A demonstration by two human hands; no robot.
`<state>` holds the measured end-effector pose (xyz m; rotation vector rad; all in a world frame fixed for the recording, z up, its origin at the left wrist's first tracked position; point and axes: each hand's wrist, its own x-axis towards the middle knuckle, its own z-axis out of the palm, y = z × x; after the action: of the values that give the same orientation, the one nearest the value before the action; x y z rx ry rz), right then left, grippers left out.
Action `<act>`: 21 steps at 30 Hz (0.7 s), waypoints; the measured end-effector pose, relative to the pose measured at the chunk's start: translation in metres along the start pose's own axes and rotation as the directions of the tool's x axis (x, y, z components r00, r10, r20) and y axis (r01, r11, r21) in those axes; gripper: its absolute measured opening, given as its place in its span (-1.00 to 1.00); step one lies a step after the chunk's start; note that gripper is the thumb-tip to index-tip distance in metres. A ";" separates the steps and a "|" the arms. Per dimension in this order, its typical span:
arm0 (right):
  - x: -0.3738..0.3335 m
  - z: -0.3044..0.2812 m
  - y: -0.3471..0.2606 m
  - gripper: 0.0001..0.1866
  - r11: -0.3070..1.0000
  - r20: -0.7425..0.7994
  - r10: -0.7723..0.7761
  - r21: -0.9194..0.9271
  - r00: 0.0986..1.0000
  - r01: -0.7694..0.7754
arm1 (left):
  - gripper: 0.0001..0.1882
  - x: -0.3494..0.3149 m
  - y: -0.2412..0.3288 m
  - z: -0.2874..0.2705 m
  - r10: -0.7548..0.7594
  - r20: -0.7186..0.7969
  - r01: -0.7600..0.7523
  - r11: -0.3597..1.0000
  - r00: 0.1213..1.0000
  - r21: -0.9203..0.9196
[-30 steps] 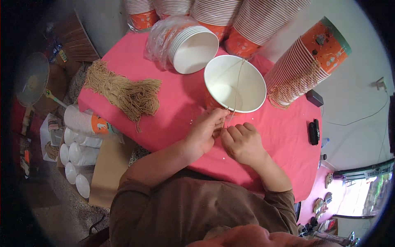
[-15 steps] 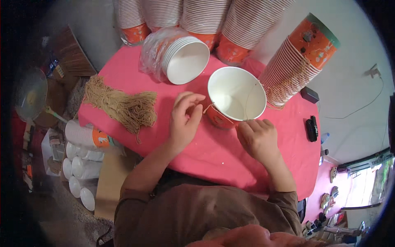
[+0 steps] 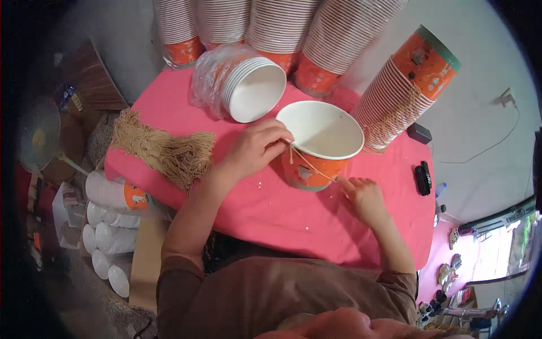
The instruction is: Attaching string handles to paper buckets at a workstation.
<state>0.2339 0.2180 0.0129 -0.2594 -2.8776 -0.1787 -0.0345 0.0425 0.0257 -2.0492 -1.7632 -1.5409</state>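
An orange paper bucket with a white inside stands on the pink-covered table in front of me, tipped slightly my way. A thin tan cord runs from the left of its rim down across its front. My left hand is closed at the left rim, thumb and fingertips pinching the cord where it meets the bucket. To the lower right, my right hand is closed on the cord's other end and pulls it fairly taut. A bundle of tan cords lies to the left of my left hand.
Nested buckets with cords lean at the right. Behind stand tall wrapped bucket stacks, with a shorter stack in plastic before them. A black box and a black object lie at the table's right. More cups sit lower left.
My left hand has moved right onto the bucket's rim and closed on the cord. My right hand has left the rim, drawing the cord down to the right. The bucket's front shows more now.
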 end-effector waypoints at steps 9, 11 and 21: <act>0.010 -0.046 -0.005 -0.49 0.998 -0.249 -0.010 0.059 0.969 0.025 | -0.82 -0.003 -0.010 -0.011 -0.307 0.033 0.251 0.707 0.951 -0.662; 0.015 -0.064 -0.005 -0.49 0.993 -0.282 -0.074 0.067 0.957 0.096 | -0.80 0.001 -0.009 -0.010 -0.407 0.053 0.337 0.669 0.912 -0.663; 0.030 -0.161 0.067 -0.73 0.586 -0.260 0.458 0.807 0.850 -0.068 | -0.79 -0.019 -0.029 0.021 -0.597 -0.034 0.499 0.699 0.801 -0.512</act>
<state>0.2559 0.2654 0.1823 -0.4107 -2.1324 0.9421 -0.0406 0.0513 -0.0133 -1.4526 -2.2142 -2.4807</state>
